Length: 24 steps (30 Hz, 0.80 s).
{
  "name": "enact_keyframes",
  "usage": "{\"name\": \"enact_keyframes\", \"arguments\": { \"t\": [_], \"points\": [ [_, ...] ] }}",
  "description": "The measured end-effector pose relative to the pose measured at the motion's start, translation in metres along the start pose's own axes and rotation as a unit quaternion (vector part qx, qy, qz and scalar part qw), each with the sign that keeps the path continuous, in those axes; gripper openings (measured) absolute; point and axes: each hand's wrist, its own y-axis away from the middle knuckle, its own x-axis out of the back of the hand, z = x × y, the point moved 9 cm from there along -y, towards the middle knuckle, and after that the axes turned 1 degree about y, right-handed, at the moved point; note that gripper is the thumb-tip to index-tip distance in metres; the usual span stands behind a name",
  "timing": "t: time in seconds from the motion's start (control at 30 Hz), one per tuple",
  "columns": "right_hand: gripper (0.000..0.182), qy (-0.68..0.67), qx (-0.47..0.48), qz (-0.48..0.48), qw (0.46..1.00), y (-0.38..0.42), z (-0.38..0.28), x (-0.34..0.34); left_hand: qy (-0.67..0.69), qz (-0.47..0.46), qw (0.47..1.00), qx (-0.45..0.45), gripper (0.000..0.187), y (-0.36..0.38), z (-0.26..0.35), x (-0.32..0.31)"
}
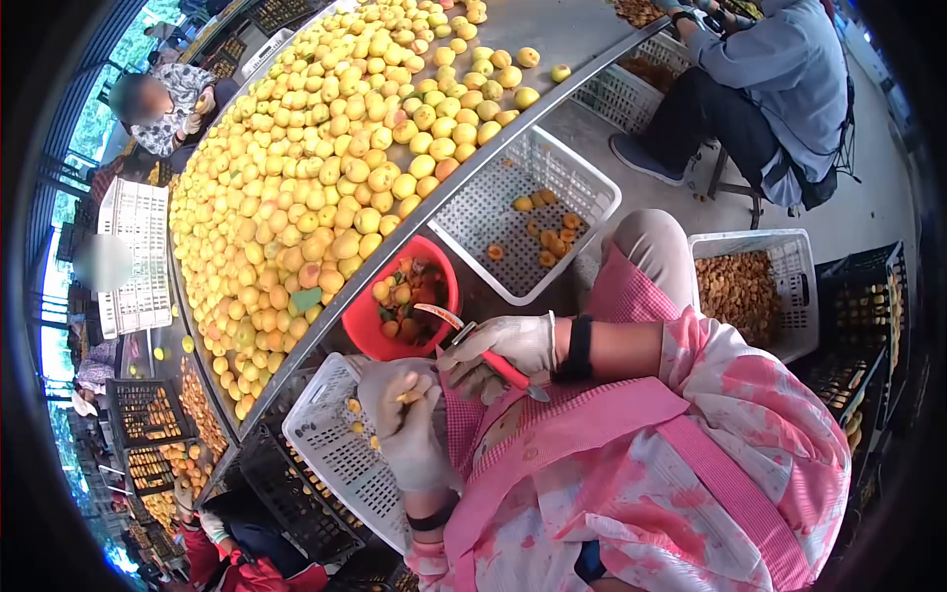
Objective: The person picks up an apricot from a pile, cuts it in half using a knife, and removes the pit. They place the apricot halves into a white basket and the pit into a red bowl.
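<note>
My right hand, in a pale work glove, is closed around a red-handled tool. A curved orange-and-white arm of the tool sticks out past the fingers, and a short metal end shows below. My left hand, gloved too, has its fingers curled at the fingertips around a small yellowish piece that looks like apricot; most of it is hidden. Just beyond both hands stands a red basin with apricots and dark scraps in it. Below my left hand is a white crate with a few apricot pieces.
A metal table bears a large heap of apricots. A white crate holds apricot halves; another white crate at my right holds brown pits. Black crates stand at lower left. Other people sit around the table.
</note>
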Motion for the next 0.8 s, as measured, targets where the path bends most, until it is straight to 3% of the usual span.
{"name": "enact_keyframes", "arguments": {
  "t": [0.03,0.07,0.1,0.17,0.23,0.3,0.33,0.37,0.43,0.47,0.57,0.63,0.7,0.8],
  "points": [
    [0.025,-0.005,0.003,0.004,1.000,0.001,0.001,0.000,-0.003,-0.002,1.000,0.003,0.034,-0.003,-0.004,-0.009],
    [0.027,-0.027,0.014,-0.062,0.998,-0.001,0.002,-0.003,-0.071,-0.054,0.995,-0.035,0.035,-0.006,-0.001,-0.027],
    [0.027,-0.030,0.014,-0.063,0.997,-0.002,0.003,0.002,-0.137,-0.105,0.982,-0.072,0.037,-0.006,-0.001,-0.042],
    [0.027,-0.027,-0.010,-0.052,0.998,0.000,0.010,0.011,-0.175,-0.107,0.978,-0.042,0.038,-0.010,-0.022,-0.044],
    [0.028,-0.027,-0.003,-0.045,0.999,0.004,0.010,0.020,-0.262,-0.151,0.949,-0.086,0.040,-0.012,-0.019,-0.060],
    [0.030,0.000,0.011,-0.003,1.000,0.000,0.013,0.041,-0.264,-0.159,0.949,-0.063,0.046,-0.013,-0.021,-0.067],
    [0.031,0.114,0.090,-0.027,0.989,0.008,-0.003,0.036,-0.296,-0.177,0.934,-0.091,0.048,-0.010,-0.014,-0.076],
    [0.031,0.003,0.032,0.005,0.999,0.007,0.005,0.038,-0.327,-0.194,0.917,-0.118,0.051,-0.007,-0.008,-0.083],
    [0.033,0.058,0.045,-0.002,0.997,0.009,0.001,0.043,-0.355,-0.196,0.907,-0.112,0.055,-0.010,-0.009,-0.082],
    [0.034,0.180,0.137,-0.031,0.974,0.003,-0.006,0.052,-0.340,-0.202,0.910,-0.124,0.055,-0.011,-0.010,-0.082],
    [0.036,0.050,0.042,0.046,0.997,0.030,-0.017,0.041,-0.301,-0.186,0.926,-0.135,0.052,-0.014,-0.002,-0.075],
    [0.035,0.059,0.069,0.078,0.993,0.053,-0.031,0.058,-0.266,-0.171,0.946,-0.075,0.049,-0.019,-0.012,-0.060],
    [0.031,0.055,0.134,0.154,0.977,0.091,-0.053,0.077,-0.259,-0.151,0.951,-0.081,0.044,-0.024,-0.015,-0.044],
    [0.029,0.088,0.269,0.276,0.918,0.173,-0.084,0.106,-0.115,-0.083,0.989,-0.031,0.035,-0.034,-0.035,-0.007]
  ]
}}
